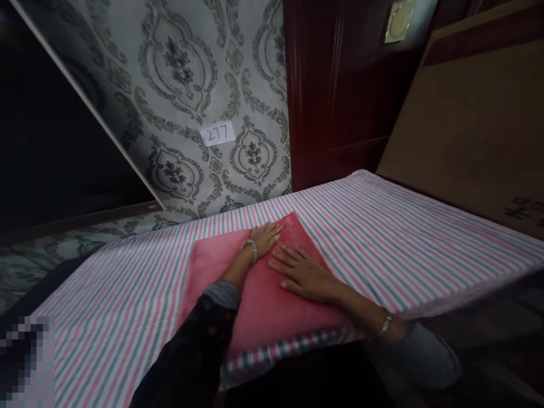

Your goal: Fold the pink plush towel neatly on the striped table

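Observation:
A pink cloth (pixel 272 317) lies spread flat near the front edge of a table covered with a striped tablecloth (pixel 140 294). My left hand (pixel 266 237) rests palm down on the upper part of the pink cloth, its fingers stretched toward the right. Just below and to the right, my right hand (pixel 304 275) also lies flat on the cloth, fingers spread and pointing up and left. The two hands are close together but apart. Neither hand grips anything.
Patterned wallpaper bearing a paper label (pixel 218 133) marked 277 rises behind the table. A large dark screen (pixel 63 130) stands at the left. On the right, a big cardboard box (pixel 471 119) stands at the table's far edge, beside a dark red wooden panel (pixel 335 85).

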`<state>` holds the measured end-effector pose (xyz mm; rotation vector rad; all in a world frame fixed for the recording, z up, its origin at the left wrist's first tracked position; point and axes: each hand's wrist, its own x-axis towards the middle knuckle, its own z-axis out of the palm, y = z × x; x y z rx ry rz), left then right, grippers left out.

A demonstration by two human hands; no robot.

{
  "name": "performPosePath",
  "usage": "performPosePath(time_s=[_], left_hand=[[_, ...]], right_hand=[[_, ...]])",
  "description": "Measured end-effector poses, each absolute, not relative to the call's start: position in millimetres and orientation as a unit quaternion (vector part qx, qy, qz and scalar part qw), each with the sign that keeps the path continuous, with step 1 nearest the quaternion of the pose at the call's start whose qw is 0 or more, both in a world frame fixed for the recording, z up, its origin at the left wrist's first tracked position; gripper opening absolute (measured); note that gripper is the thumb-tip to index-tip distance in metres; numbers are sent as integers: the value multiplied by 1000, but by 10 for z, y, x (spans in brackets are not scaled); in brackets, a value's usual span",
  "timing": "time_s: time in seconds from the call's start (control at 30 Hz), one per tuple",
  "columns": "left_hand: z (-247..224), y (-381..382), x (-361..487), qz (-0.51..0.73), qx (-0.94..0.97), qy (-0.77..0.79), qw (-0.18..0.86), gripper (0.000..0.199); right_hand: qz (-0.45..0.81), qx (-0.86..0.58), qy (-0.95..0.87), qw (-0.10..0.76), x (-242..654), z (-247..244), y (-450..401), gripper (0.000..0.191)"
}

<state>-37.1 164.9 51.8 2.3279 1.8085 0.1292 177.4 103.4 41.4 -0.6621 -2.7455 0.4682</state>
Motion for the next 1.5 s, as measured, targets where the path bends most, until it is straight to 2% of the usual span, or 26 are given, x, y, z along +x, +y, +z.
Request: performPosePath(time_s=[0.3, 0.4, 0.5, 0.6, 0.73, 0.83, 0.93, 1.07, 1.3, 1.5], left_hand=[[564, 1612, -297, 49, 781, 615, 98, 53], [576, 1603, -272, 53, 777, 619, 98, 53], [646, 1636, -302, 64, 773, 619, 127, 54], [829, 1715, -385, 120, 766, 597, 206, 57], [1121, 1871, -424, 184, 756, 572, 259, 65], [1165, 2006, -334, 194, 763, 546, 286, 72], [994, 2130, -218, 203, 745, 520, 366, 84], [686, 2218, -145, 194, 709, 490, 468, 90], [608, 2221, -150, 169, 744, 505, 403, 93], [555, 2265, -192, 172, 772, 487, 371, 79]], right_hand=[[165, -200, -956, 138, 2395, 154, 171, 68], [178, -184, -955, 148, 2534, 172, 105, 65], [197, -201, -937, 206, 2564, 310, 305, 53], [187, -232, -907, 298, 2431, 501, 719, 44], [191, -192, -903, 334, 2047, 692, 1344, 41], [188, -156, -918, 313, 1769, 709, 1693, 39], [188, -157, -929, 277, 1629, 587, 1906, 39], [196, -178, -930, 253, 1623, 321, 2043, 51], [220, -180, -933, 218, 1756, 196, 1958, 58], [227, -169, -945, 165, 2243, 170, 1258, 53]])
